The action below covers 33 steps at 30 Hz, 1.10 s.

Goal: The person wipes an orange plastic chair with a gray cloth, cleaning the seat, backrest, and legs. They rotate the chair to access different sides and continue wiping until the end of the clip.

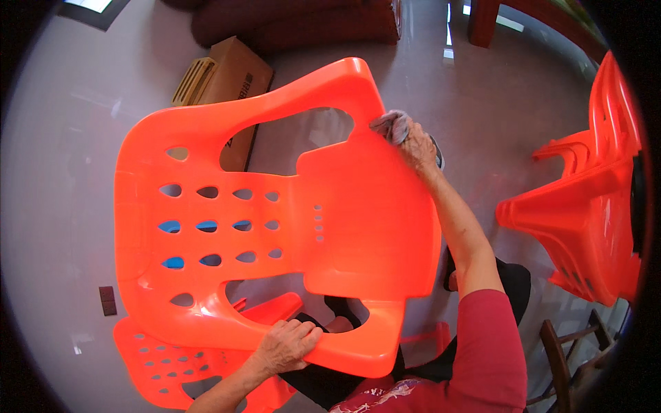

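An orange plastic armchair [365, 213] lies turned before me, its backrest with drop-shaped holes to the left and its seat to the right. My left hand [288, 344] is closed over the near armrest, fingers curled on its edge. At the far right corner of the seat, my right hand [417, 146] grips a crumpled grey cloth [392, 126] against the chair's edge. Part of the cloth is hidden under the fingers.
A second orange chair [158, 365] is below the first at lower left. Stacked orange chairs [585, 199] stand at right. Behind are a cardboard box [237, 69] and a dark red sofa [296, 24]. A dark wooden chair [561, 365] is at lower right.
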{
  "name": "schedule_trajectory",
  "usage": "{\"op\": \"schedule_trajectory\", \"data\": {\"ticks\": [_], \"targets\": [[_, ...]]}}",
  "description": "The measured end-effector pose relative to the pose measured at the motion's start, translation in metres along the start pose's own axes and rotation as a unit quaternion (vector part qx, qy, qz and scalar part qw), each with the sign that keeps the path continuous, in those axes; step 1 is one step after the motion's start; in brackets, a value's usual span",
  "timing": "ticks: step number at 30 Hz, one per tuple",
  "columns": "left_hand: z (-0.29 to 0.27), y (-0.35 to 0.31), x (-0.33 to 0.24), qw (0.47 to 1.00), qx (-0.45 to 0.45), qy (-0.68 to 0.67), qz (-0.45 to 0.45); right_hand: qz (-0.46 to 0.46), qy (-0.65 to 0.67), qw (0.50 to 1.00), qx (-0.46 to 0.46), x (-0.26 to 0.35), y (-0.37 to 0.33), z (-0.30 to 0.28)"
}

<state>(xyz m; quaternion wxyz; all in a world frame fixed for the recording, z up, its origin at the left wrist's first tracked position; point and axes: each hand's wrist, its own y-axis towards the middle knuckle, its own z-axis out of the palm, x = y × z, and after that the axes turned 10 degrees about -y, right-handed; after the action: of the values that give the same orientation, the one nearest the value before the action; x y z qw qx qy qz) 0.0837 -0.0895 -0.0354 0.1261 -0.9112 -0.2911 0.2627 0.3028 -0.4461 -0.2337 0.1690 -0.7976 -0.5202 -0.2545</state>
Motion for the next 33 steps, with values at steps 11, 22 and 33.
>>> {"op": "schedule_trajectory", "data": {"ticks": [11,22,33], "targets": [[0.002,0.004,-0.002,0.999,-0.042,0.020,0.025,-0.011,0.080,0.997,-0.012,-0.141,-0.090,0.084],[0.009,-0.014,-0.007,0.995,-0.078,0.066,-0.014,-0.255,-0.228,0.940,-0.016,-0.032,-0.275,-0.022],[-0.051,-0.135,0.044,0.725,-0.649,0.149,-0.174,-0.230,-0.176,0.956,0.050,0.069,-0.199,0.067]]}}
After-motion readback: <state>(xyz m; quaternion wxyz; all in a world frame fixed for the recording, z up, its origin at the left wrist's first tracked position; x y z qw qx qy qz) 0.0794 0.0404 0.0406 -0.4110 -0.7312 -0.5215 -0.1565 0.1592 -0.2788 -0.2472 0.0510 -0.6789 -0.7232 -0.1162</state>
